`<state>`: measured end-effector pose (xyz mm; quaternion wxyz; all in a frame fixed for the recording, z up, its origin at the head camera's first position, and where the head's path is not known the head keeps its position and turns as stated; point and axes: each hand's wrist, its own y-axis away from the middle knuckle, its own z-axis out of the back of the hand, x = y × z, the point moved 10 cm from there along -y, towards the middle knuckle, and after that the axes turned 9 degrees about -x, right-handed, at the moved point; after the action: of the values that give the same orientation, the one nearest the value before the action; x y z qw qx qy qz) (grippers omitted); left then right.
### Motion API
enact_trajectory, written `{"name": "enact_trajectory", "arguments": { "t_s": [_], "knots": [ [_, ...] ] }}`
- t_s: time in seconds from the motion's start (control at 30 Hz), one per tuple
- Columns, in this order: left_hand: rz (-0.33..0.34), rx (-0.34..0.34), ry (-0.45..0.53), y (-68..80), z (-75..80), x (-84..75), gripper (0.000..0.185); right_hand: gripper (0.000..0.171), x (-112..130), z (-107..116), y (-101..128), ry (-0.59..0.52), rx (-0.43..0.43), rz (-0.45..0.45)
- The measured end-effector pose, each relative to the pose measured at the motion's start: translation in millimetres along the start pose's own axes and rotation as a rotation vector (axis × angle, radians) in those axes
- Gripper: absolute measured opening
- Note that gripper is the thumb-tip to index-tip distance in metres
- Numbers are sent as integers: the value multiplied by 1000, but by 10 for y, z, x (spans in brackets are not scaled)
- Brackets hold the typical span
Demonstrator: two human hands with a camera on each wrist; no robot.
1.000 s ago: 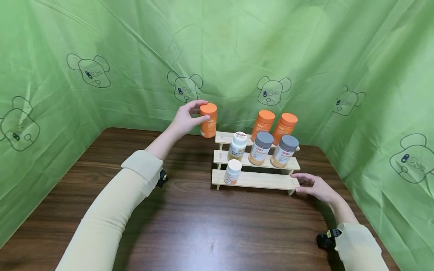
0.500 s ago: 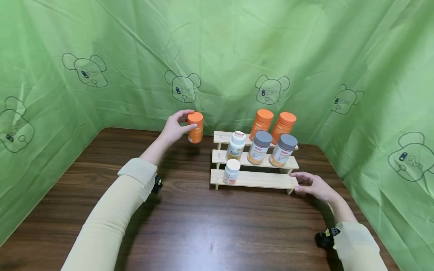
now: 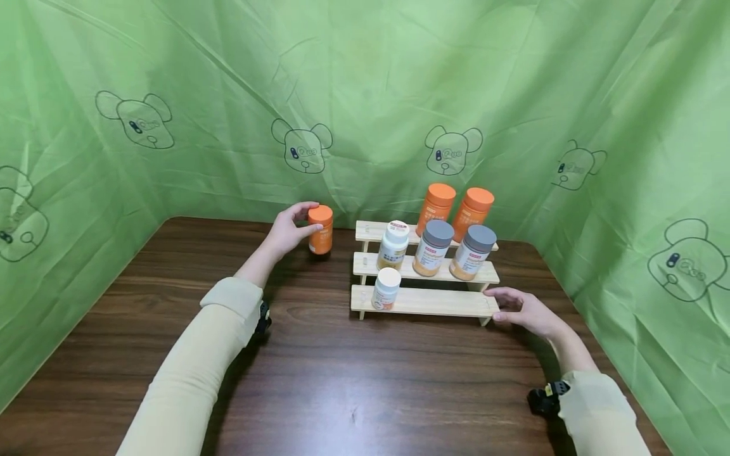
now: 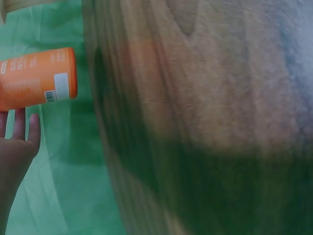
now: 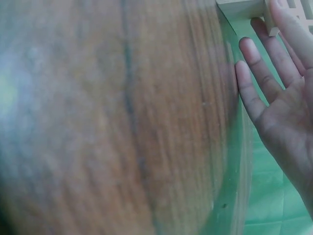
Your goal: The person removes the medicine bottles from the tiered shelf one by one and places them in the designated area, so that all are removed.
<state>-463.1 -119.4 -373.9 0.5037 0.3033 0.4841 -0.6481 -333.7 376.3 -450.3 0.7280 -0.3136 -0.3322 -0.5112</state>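
Green curtain [image 3: 371,95] behind wooden rack [image 3: 439,303], brown tabletop [image 3: 353,380] beneath | left hand [image 3: 286,231]: gripping upright orange bottle [image 3: 322,239], left of rack, tabletop contact unclear | right hand [image 3: 527,313]: pinching rack's front right end

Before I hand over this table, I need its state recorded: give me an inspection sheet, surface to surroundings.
Surface: dark wood-grain table, glossy.
Job's things: lone orange bottle left of three-tier wooden rack; on the rack, two orange bottles, two grey-capped bottles, two white-capped bottles.
Clutter: nothing seen.
Grips: left grip holds the lone orange bottle; right grip holds the rack's lower right end.
Cables: nothing seen.
Surroundings: green sheeting printed with cartoon heads.
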Motion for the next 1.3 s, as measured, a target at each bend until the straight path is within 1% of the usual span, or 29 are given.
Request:
{"name": "enact_trajectory", "arguments": {
  "t_s": [0.3, 0.43, 0.6, 0.7, 0.77, 0.83, 0.87, 1.0, 1.07, 1.17, 1.3],
  "knots": [
    [40, -5, 14, 51, 35, 213, 54, 48, 63, -43, -15, -5, 14, 9],
    [50, -7, 19, 61, 43, 271, 56, 48, 64, -51, -21, -7, 23, 15],
    [74, -11, 53, 68, 31, 311, 56, 48, 58, -46, -18, -4, 19, 18],
    [82, -6, 51, 67, 24, 323, 55, 48, 37, -35, -18, -6, 7, -2],
    [82, 1, 53, 74, 22, 318, 56, 48, 26, -31, -15, -7, 5, -16],
    [101, 17, 53, 113, 28, 236, 57, 49, 15, -26, -16, -11, 4, -24],
    [102, 19, 54, 118, 28, 231, 57, 49, 19, -26, -17, -9, 7, -24],
    [108, 23, 69, 114, 24, 215, 61, 49, 25, -25, -22, -10, 13, -19],
    [90, 12, 80, 67, 17, 269, 63, 49, 27, -22, -21, -7, 8, -21],
    [91, 13, 101, 35, 15, 206, 67, 48, 23, -15, -11, 4, 0, -20],
    [83, 27, 78, -4, -5, 73, 69, 48, 10, 0, 15, 15, -13, -18]
  ]
}}
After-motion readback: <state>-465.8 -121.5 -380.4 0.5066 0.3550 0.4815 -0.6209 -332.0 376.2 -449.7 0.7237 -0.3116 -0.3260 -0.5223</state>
